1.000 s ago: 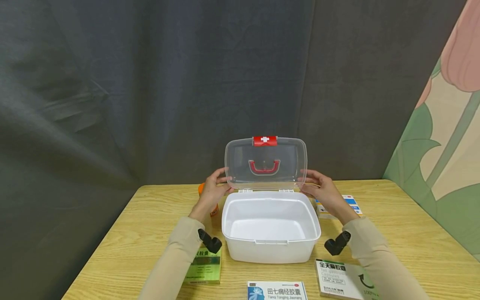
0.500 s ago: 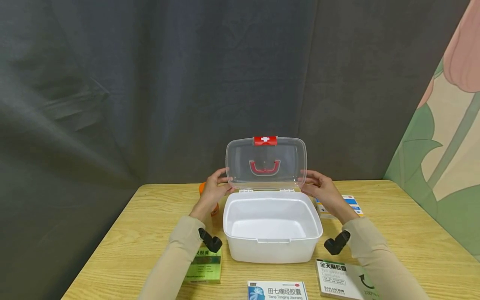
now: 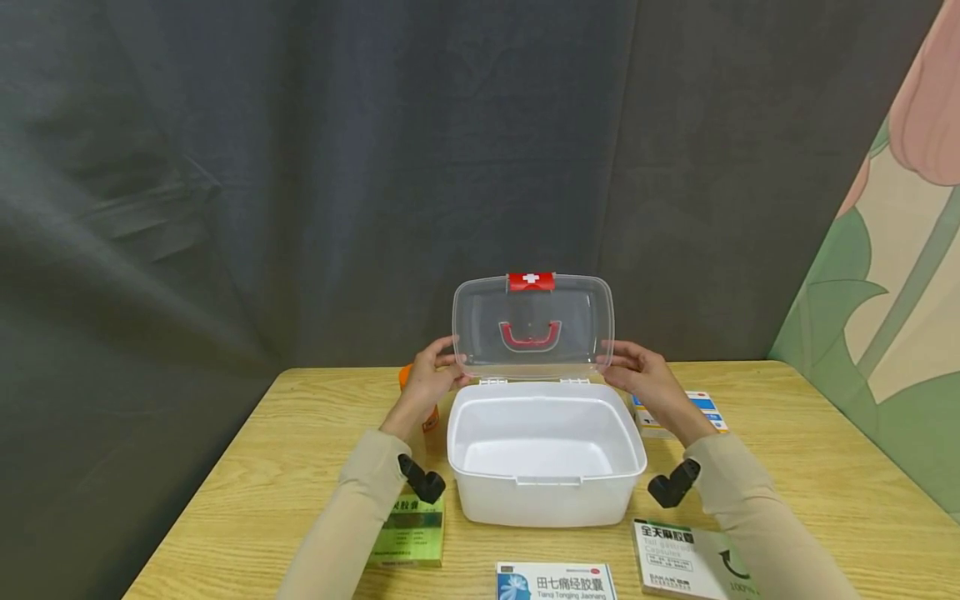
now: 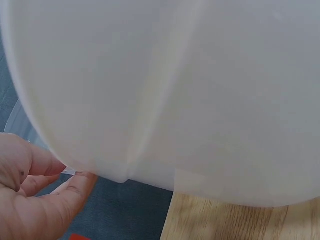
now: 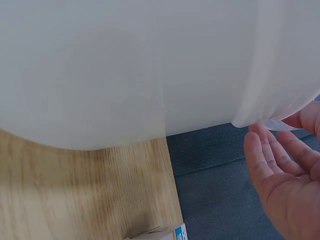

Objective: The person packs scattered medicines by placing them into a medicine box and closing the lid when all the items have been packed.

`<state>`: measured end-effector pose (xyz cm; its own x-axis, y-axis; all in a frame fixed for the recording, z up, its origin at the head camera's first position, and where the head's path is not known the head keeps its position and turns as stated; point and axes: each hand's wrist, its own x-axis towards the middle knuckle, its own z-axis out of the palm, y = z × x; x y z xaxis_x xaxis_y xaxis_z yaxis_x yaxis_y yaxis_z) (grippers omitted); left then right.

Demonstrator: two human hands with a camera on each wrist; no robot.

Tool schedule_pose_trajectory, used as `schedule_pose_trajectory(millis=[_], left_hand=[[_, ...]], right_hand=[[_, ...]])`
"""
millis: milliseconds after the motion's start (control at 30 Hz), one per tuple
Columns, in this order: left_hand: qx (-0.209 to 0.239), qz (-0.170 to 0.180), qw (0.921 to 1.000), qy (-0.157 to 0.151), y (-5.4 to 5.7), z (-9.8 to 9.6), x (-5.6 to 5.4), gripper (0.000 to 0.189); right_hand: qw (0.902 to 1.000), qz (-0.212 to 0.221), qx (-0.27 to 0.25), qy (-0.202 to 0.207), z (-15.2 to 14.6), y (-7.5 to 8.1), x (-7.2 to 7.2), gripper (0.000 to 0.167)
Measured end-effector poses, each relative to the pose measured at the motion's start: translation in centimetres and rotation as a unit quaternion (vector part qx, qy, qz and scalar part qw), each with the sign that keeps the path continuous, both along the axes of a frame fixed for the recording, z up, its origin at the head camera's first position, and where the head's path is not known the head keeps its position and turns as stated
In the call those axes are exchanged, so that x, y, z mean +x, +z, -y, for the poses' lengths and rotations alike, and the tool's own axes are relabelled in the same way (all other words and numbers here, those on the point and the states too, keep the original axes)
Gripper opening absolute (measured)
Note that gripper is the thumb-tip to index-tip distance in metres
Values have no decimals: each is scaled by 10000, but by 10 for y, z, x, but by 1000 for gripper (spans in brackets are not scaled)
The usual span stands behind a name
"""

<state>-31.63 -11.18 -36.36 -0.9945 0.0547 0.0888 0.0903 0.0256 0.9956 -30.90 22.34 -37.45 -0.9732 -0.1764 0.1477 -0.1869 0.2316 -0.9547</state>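
Note:
A white plastic first-aid box [image 3: 543, 504] stands on the table, its inside bare. The transparent lid [image 3: 480, 312] is raised upright at the back on white hinges, with a red cross latch [image 3: 531, 282] on top and a red handle [image 3: 531, 342] in its middle. My left hand [image 3: 429, 385] holds the lid's lower left edge. At the lower right edge, my right hand [image 3: 647, 383] holds it too, fingers showing through the clear plastic. In both wrist views the box's wall [image 4: 225, 100] fills most of the picture, with fingertips right at the back rim.
An orange bottle [image 3: 406, 377] stands behind my left hand, partly hidden. A blue-and-white carton [image 3: 701, 404] lies behind my right wrist. Nearer are a green medicine box [image 3: 412, 537], a blue-and-white one [image 3: 557, 582] and a white one [image 3: 671, 558]. A dark curtain [image 3: 450, 167] hangs behind the table [image 3: 255, 483].

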Motion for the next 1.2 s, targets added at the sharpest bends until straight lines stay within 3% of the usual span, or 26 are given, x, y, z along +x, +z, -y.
schedule_pose_trajectory(millis=[267, 567, 833, 1200], left_hand=[[-97, -40, 9999, 100, -2, -2, 0, 50], [-188, 160, 9994, 255, -2, -4, -1, 44], [-113, 253, 9993, 249, -4, -3, -3, 35], [75, 437, 9985, 308, -4, -5, -4, 37]], right_hand=[[10000, 6, -58, -19, 0, -3, 0, 54], [10000, 43, 39, -59, 2, -3, 2, 52], [9999, 79, 69, -41, 2, -3, 1, 53], [9994, 240, 228, -72, 2, -5, -2, 52]])
